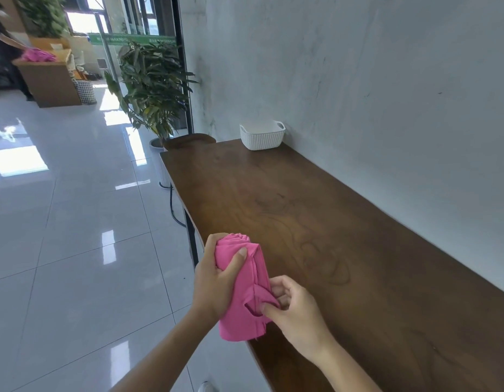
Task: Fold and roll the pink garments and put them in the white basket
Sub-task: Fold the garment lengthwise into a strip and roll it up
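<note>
A rolled pink garment (242,292) is held above the near left edge of the wooden table (330,236). My left hand (214,281) grips the roll's upper part, thumb across its front. My right hand (296,309) pinches a loose flap near the roll's lower end, fingers tucked into the fold. The white basket (262,135) stands at the table's far end against the wall, well away from both hands; I see nothing in it from here.
A grey wall (386,94) runs along the table's right side. A potted plant (154,89) stands past the far left corner. Glossy tiled floor (61,236) lies left. Far back, a person stands at a wooden counter (47,77) with more pink cloth (37,55).
</note>
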